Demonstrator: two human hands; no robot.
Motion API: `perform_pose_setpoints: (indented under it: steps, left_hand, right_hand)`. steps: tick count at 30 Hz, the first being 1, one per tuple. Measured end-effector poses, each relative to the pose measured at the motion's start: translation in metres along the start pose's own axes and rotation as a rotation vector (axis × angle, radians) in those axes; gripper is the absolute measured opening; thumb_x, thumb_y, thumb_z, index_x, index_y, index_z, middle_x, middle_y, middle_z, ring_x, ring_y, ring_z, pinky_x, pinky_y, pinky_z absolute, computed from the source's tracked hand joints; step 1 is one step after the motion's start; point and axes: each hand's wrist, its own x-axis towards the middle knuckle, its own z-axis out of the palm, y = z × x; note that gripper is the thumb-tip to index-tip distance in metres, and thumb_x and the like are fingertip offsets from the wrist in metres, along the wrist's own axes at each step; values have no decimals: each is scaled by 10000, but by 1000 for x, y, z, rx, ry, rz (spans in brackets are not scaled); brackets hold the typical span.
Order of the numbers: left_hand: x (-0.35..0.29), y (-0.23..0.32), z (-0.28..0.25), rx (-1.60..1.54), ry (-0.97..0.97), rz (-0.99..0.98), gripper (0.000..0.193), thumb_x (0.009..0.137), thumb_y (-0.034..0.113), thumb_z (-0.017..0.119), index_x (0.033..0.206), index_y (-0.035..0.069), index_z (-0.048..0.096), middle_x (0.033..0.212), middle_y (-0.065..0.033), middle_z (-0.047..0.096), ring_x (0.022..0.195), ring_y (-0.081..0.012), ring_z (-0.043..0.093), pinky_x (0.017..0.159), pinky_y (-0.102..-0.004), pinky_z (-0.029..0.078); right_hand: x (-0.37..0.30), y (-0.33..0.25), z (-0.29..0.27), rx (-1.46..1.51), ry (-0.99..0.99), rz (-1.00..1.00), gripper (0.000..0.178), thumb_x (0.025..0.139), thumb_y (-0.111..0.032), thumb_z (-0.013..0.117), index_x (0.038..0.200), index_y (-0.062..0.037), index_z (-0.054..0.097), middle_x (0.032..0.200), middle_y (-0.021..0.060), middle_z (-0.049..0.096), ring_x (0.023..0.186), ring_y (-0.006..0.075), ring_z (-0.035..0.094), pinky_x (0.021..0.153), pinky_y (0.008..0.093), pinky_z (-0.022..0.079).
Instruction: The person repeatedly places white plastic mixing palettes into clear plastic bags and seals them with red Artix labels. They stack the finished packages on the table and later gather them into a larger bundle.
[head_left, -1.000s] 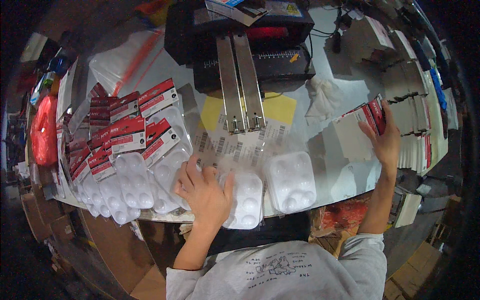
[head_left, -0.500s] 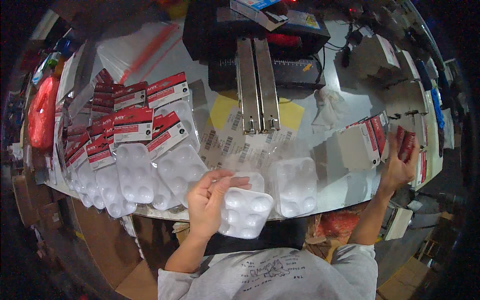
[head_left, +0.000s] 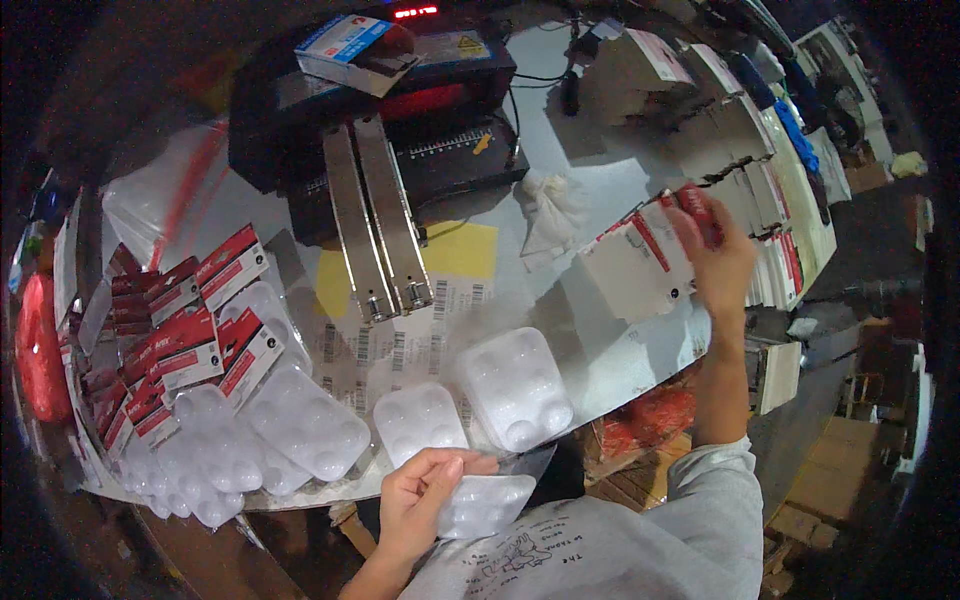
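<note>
In the head view, the L hand (head_left: 425, 500) is pinching a white palette (head_left: 487, 507) w/ clear film (head_left: 525, 462), holding it tilted just off the near edge of the table (head_left: 541, 140), in front of the grey shirt (head_left: 620, 545). The R hand (head_left: 724, 262) is curling its fingers round a red card (head_left: 702, 217), right by a stack of red-and-white cards (head_left: 632, 268). 2 other palettes (head_left: 515, 388) are lying nearby, can't tell how many deep. A black machine w/ 2 metal rails (head_left: 378, 215) is standing behind.
</note>
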Motion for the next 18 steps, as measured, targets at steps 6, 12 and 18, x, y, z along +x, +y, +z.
perform_pose_setpoints:
  steps: [6,12,18]
  left_hand:
    - [3,8,3,8,89,111,242,915,167,478,1031,-40,524,910,-193,642,872,-199,621,772,-264,467]
    - [8,5,7,-16,21,118,212,905,142,492,991,-44,544,899,-193,644,863,-198,623,791,-281,465]
    - [8,4,4,-35,56,139,208,902,144,495,962,-46,556,886,-185,648,864,-197,623,799,-281,458]
  right_hand:
    - [9,12,-2,117,-175,5,303,771,-138,658,1052,-36,609,951,135,649,849,167,632,768,264,475]
    - [-4,32,24,-3,-151,-125,562,688,-302,746,1124,-31,515,952,125,633,858,216,625,773,267,459]
    - [-2,39,23,-107,-185,-19,767,608,-500,750,1133,-2,496,938,145,634,822,253,632,740,328,479]
